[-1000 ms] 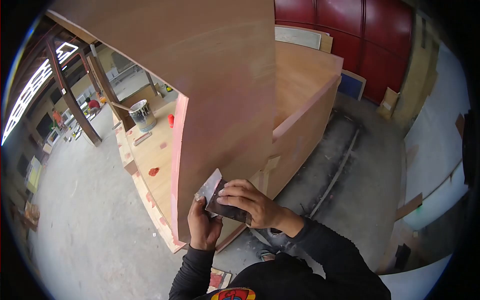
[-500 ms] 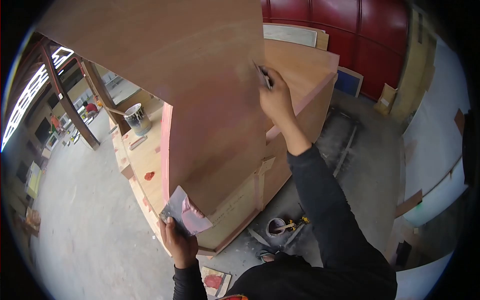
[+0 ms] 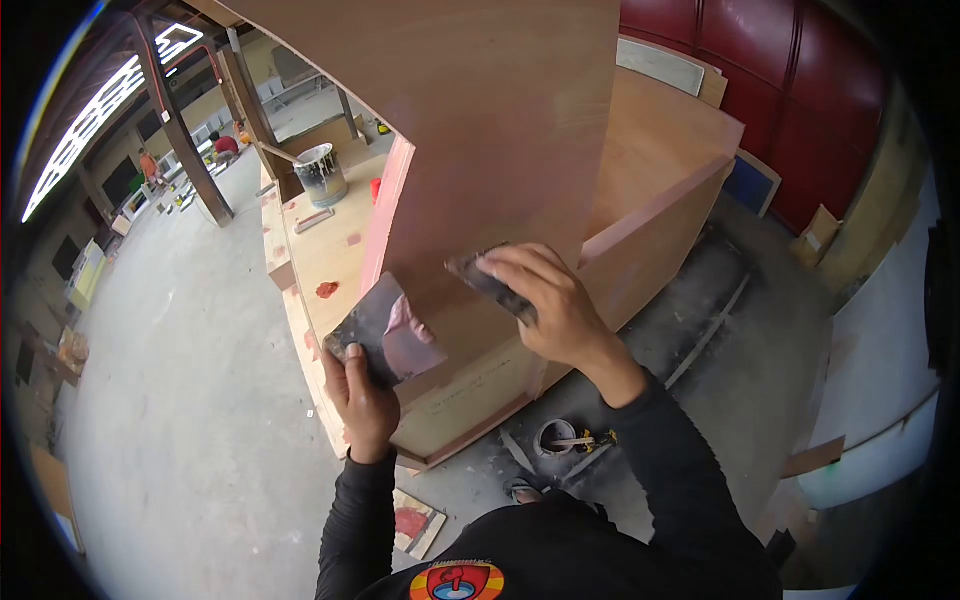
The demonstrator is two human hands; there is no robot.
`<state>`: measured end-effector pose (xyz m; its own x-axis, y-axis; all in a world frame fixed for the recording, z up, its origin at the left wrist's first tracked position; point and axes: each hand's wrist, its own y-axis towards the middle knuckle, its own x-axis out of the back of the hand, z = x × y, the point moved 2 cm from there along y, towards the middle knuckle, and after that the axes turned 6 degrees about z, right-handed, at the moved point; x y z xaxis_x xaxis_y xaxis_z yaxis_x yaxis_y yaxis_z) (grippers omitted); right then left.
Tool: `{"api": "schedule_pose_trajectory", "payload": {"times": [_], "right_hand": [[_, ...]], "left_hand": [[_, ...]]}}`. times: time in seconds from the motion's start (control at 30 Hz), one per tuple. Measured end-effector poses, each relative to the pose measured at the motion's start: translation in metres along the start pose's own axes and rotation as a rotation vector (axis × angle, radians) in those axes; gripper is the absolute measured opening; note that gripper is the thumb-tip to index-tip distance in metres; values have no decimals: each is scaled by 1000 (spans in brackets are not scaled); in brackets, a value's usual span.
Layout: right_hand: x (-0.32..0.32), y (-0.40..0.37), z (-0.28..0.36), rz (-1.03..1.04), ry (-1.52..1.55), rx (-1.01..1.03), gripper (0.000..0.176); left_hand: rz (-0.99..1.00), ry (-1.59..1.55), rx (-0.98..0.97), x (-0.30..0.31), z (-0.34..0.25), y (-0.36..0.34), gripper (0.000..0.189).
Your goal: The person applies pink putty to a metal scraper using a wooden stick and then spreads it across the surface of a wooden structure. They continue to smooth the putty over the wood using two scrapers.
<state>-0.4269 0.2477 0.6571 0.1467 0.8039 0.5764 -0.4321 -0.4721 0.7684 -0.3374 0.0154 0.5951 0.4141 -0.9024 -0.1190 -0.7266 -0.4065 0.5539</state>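
My left hand (image 3: pixel 363 402) is closed on a flat dark plate (image 3: pixel 388 325) that carries a lump of pink putty (image 3: pixel 405 325), its thumb lying on top. Up and to the right, my right hand (image 3: pixel 560 305) grips a thin dark putty scraper (image 3: pixel 492 283), whose edge points left toward the plate but stays apart from it. Behind both hands rises a tall wooden panel (image 3: pixel 490 150) with pinkish smears over its face. A pink-coated strip (image 3: pixel 388 215) runs along the panel's left edge.
A smeared paint bucket (image 3: pixel 320 177) stands on the wooden ledge (image 3: pixel 330 250) at left. An open pot (image 3: pixel 554 438) with a stick sits on the floor by my foot. A putty-stained board (image 3: pixel 418 522) lies below my left hand. Two people (image 3: pixel 225 146) are far off.
My right hand has come down and left from the upper panel, bringing the scraper near the plate. My left hand has risen slightly with the plate. The camera view has shifted.
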Motion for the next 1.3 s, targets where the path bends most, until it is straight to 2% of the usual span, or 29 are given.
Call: {"api": "schedule_pose_trajectory", "payload": {"times": [0.03,0.07,0.13,0.17,0.23,0.27,0.33,0.37,0.43,0.5,0.53,0.57,0.6,0.63,0.7,0.73,0.8,0.83,0.87,0.9,0.97,1.1,1.3], "right_hand": [[9,-4,9,51,-42,86,44],[13,-6,16,47,-46,79,44],[18,-12,29,173,-217,237,38],[17,-15,32,169,-228,226,38],[11,-16,41,142,-359,251,38],[9,-15,43,152,-375,237,38],[-6,-24,43,175,-361,235,37],[-14,-31,40,204,-333,242,37],[-19,-37,27,261,-275,264,38],[-14,-32,2,166,10,113,42],[-7,-25,-18,-7,41,-2,46],[10,-15,-30,-112,118,-276,42],[31,-3,-42,-210,165,-468,39],[45,9,-61,-287,210,-539,39],[76,30,-82,-378,227,-684,40],[77,34,-113,-466,156,-627,41],[77,43,-142,-493,223,-685,41],[76,45,-152,-513,292,-741,41],[83,50,-136,-460,237,-853,41],[81,50,-139,-466,237,-853,41],[79,54,-138,-537,234,-700,42],[80,59,-139,-474,168,-765,42],[63,70,-143,-576,75,-732,44]], "left_hand": [[51,94,-44,-4,0,3,29],[60,91,-43,-8,0,5,29],[36,-304,57,-18,4,8,28],[50,-310,59,-22,3,7,28],[85,-56,-49,-28,-4,5,28],[98,-63,-50,-31,-3,4,28],[-16,-154,-85,-33,0,1,29],[-58,-56,-192,-23,11,7,31],[-293,1194,-639,18,35,9,32],[-345,44,-195,38,21,23,34],[-388,-71,-180,48,19,26,33],[-434,-181,-161,61,21,24,34],[-385,602,-277,74,24,14,34],[-342,1230,-494,67,12,3,34],[-239,1197,-527,88,31,-8,45],[-235,1194,-536,84,25,-14,45],[-287,78,42,80,20,-26,51],[-282,77,38,84,23,-30,51],[-279,23,80,91,29,-37,50],[-276,-30,122,99,35,-45,49],[-269,-83,164,111,42,-55,49],[-269,-152,226,121,45,-67,48],[-246,-141,226,127,54,-80,41]]}}
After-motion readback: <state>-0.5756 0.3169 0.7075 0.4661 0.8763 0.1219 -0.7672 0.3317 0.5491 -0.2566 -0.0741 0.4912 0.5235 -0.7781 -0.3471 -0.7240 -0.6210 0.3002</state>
